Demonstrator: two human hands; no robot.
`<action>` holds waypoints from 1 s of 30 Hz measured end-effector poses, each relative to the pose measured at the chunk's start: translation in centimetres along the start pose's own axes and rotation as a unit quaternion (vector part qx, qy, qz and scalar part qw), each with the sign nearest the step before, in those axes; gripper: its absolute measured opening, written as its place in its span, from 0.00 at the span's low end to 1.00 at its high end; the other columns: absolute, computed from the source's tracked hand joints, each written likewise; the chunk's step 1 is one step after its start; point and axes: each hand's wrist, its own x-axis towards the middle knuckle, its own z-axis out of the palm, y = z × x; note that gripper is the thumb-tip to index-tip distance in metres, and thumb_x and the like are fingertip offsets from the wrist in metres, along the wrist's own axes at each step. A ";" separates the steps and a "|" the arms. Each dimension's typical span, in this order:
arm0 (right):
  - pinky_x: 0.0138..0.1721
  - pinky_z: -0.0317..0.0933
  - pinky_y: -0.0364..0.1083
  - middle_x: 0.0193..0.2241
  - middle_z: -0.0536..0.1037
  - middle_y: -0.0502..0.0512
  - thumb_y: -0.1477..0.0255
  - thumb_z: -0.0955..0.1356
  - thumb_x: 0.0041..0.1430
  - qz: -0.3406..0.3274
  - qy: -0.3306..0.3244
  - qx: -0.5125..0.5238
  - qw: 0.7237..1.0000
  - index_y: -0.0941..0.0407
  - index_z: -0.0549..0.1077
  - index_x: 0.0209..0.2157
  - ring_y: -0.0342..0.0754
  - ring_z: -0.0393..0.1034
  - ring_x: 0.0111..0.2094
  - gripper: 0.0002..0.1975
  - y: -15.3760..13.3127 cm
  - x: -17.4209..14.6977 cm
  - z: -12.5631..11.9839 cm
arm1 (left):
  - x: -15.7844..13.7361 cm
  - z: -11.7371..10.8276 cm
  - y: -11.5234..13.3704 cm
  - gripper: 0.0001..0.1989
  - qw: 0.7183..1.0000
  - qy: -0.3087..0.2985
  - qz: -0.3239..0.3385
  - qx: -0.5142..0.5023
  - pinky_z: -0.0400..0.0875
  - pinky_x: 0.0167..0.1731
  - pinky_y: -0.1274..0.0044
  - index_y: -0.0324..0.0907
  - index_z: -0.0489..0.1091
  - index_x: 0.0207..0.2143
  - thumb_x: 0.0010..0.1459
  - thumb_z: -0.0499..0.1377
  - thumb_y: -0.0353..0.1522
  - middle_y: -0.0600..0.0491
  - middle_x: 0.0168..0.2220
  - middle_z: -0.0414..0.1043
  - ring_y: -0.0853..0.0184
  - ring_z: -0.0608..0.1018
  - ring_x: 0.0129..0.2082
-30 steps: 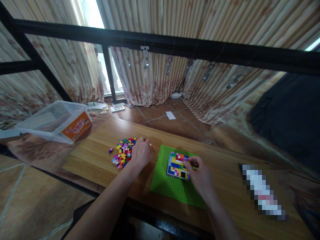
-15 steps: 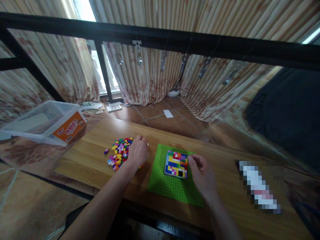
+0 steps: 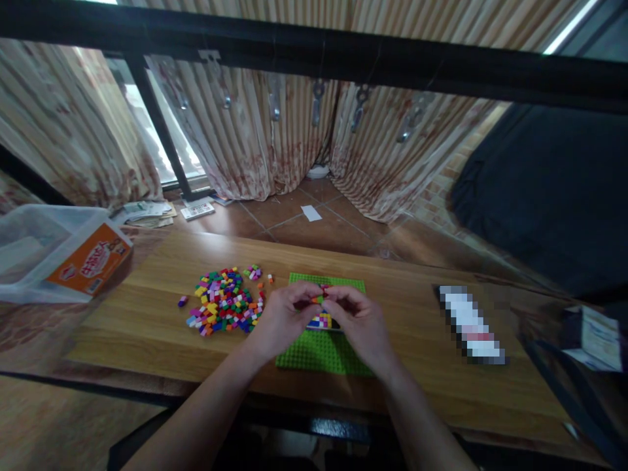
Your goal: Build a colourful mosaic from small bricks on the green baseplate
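Note:
My left hand [image 3: 284, 319] and my right hand [image 3: 364, 322] meet above a green studded baseplate [image 3: 318, 356]. Between their fingertips show small orange and green building bricks [image 3: 318, 299], pinched from both sides. Just below lies a flat, multicoloured panel of bricks [image 3: 322, 321] on the baseplate, largely covered by my fingers. Left of my left hand is a loose pile of colourful building bricks [image 3: 223, 304]. A few stray bricks lie around it, one purple brick [image 3: 182, 301] on the far left.
All of this rests on a wooden table [image 3: 147, 327]. A clear plastic bin [image 3: 29, 219] with an orange label stands at the left. A pixelated object [image 3: 471, 324] lies on the table's right side. A black metal rail [image 3: 294, 49] crosses beyond the table, before curtains.
My left hand has moved right from the brick pile to the baseplate. Its fingertips now meet those of my right hand over the panel. The view has shifted to the right.

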 end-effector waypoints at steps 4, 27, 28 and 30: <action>0.39 0.67 0.46 0.32 0.80 0.50 0.67 0.72 0.53 -0.002 -0.016 0.006 1.000 0.53 0.77 0.34 0.46 0.73 0.34 0.07 -0.2 -0.1 -0.1 | 0.1 0.3 0.0 0.05 0.997 -0.001 -0.011 -0.071 0.71 0.38 0.77 0.39 0.69 0.37 0.57 0.61 0.29 0.53 0.33 0.74 0.70 0.77 0.35; 0.31 0.66 0.44 0.26 0.79 0.48 0.62 0.77 0.45 0.080 -0.086 0.094 0.989 0.52 0.80 0.28 0.42 0.70 0.26 0.10 -0.5 -0.1 -1.2 | 0.1 0.0 0.9 0.15 0.978 -0.083 -0.079 -0.174 0.70 0.32 0.80 0.37 0.68 0.31 0.48 0.70 0.34 0.58 0.26 0.72 0.75 0.74 0.27; 0.30 0.66 0.44 0.26 0.79 0.48 0.62 0.77 0.45 0.081 -0.086 0.095 0.989 0.52 0.80 0.28 0.42 0.70 0.26 0.10 -0.5 -0.1 -1.2 | 0.1 -0.1 0.9 0.14 0.977 -0.084 -0.081 -0.176 0.70 0.33 0.80 0.37 0.68 0.31 0.48 0.70 0.33 0.58 0.26 0.72 0.75 0.74 0.27; 0.30 0.67 0.45 0.25 0.79 0.48 0.62 0.77 0.45 0.084 -0.090 0.094 0.988 0.52 0.80 0.28 0.43 0.71 0.25 0.10 -0.6 -0.1 -1.2 | 0.0 -0.1 0.9 0.14 0.976 -0.085 -0.087 -0.180 0.70 0.32 0.80 0.37 0.68 0.31 0.48 0.70 0.33 0.58 0.25 0.72 0.74 0.75 0.27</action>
